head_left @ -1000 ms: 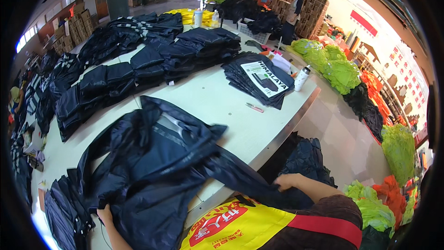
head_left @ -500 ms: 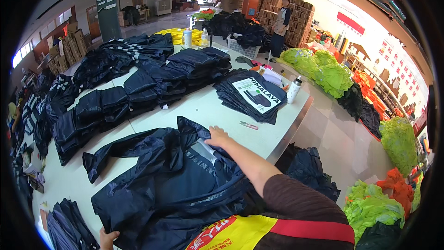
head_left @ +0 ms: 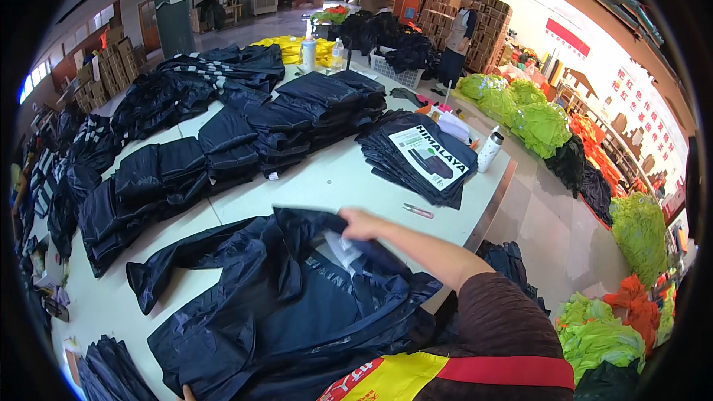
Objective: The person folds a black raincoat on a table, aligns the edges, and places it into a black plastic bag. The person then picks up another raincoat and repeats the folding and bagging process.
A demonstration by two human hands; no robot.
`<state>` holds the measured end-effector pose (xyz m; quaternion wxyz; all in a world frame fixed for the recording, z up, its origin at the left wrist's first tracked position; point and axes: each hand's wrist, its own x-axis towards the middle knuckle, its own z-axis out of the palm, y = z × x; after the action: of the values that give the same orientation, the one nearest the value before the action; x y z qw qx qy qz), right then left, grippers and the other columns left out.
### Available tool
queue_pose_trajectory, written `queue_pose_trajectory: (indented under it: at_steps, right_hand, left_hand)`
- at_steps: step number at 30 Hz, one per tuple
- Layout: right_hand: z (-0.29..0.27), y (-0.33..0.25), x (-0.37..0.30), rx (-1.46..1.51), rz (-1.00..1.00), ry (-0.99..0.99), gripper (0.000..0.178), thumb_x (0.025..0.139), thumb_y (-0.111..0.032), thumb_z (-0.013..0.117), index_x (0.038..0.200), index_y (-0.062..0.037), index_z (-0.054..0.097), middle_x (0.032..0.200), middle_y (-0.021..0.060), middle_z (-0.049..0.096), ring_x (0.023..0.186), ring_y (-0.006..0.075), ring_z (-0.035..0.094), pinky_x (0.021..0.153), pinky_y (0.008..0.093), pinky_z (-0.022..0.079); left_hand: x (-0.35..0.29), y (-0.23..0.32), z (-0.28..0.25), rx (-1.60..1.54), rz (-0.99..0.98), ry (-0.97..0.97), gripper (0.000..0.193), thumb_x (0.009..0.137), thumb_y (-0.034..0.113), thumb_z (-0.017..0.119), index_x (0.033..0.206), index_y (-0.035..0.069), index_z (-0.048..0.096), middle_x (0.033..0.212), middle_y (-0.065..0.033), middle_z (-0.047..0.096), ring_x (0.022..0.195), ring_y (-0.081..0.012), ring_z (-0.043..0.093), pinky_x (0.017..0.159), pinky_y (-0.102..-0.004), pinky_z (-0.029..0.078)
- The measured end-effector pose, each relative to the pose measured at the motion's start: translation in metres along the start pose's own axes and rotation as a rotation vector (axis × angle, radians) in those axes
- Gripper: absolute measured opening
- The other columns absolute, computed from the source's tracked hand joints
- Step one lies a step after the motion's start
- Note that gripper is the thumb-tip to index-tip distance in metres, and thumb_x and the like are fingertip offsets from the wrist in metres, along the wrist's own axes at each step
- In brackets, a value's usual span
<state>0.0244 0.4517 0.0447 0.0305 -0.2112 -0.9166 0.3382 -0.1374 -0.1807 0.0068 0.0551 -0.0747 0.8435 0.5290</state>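
Note:
A dark navy jacket [head_left: 290,319] lies loosely spread over the near part of the white table [head_left: 297,189], one sleeve stretched out to the left. My right hand [head_left: 359,224] is closed on the fabric at its upper edge and lifts it slightly. Below that hand, a pale whitish patch [head_left: 343,251] shows inside the jacket; I cannot make out what it is. At the lower edge of the view only a fingertip of my left hand [head_left: 187,392] shows, at the jacket's hem; it seems to pinch the fabric.
Folded dark garments [head_left: 223,141] form a long row across the table. Further right are a stack of dark packages [head_left: 423,156], small snips [head_left: 418,211] and a white bottle [head_left: 490,150]. Lime-yellow garments [head_left: 520,111] lie heaped beyond the table; a person [head_left: 459,37] stands farther back.
My right hand has pulled the jacket's upper edge a little toward me and to the right. My left hand has dropped almost out of view. The whole view has shifted slightly.

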Motion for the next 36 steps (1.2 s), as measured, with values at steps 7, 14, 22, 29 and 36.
queue_pose_trajectory:
  at_steps: [7,14,22,29,36]
  right_hand:
    - [-0.008,0.145,0.011,-0.474,0.064,0.549,0.027,0.066,0.004,0.056,0.089,-0.0083,0.061,0.089,0.0205,0.055,0.086,0.0403,0.054,0.076,0.0451,0.045]
    - [-0.013,0.024,-0.011,-0.814,0.104,0.374,0.041,0.079,-0.015,0.059,0.118,-0.0069,0.053,0.120,0.0197,0.051,0.108,0.0347,0.051,0.086,0.0447,0.045]
    - [0.106,-0.074,-0.106,-0.399,-0.580,-0.108,0.020,0.078,-0.010,0.059,0.097,-0.0065,0.063,0.093,0.0094,0.062,0.087,0.0274,0.060,0.073,0.0366,0.050]
    - [0.095,-0.062,-0.135,-0.373,-0.851,-0.128,0.026,0.067,-0.001,0.058,0.090,-0.0074,0.068,0.106,0.0119,0.062,0.095,0.0313,0.056,0.080,0.0376,0.049]
    - [0.165,-0.188,-0.090,0.017,-0.485,-0.249,0.039,0.079,-0.038,0.063,0.100,-0.0045,0.064,0.104,0.0177,0.062,0.099,0.0331,0.057,0.086,0.0390,0.046]
  left_hand:
    - [0.040,-0.015,0.009,0.123,0.094,-0.120,0.045,0.084,0.026,0.064,0.106,-0.012,0.059,0.095,-0.0149,0.065,0.087,-0.0206,0.059,0.082,-0.0342,0.046]
    - [0.044,-0.003,-0.009,0.125,0.003,-0.198,0.046,0.084,0.036,0.063,0.101,-0.007,0.063,0.091,-0.0078,0.063,0.083,-0.0148,0.056,0.076,-0.0287,0.045]
    - [0.026,0.003,0.003,-0.092,0.001,-0.101,0.044,0.083,0.033,0.064,0.100,-0.007,0.064,0.091,-0.0056,0.064,0.083,-0.0124,0.055,0.076,-0.0258,0.044]
    - [0.017,-0.008,-0.008,0.043,-0.014,-0.006,0.054,0.081,0.037,0.067,0.100,-0.012,0.062,0.089,-0.0154,0.067,0.080,-0.0198,0.061,0.074,-0.0333,0.048]
    - [-0.014,0.027,-0.009,-0.060,0.129,-0.034,0.036,0.081,0.024,0.064,0.097,-0.008,0.065,0.089,-0.0108,0.068,0.079,-0.0160,0.061,0.071,-0.0316,0.048]
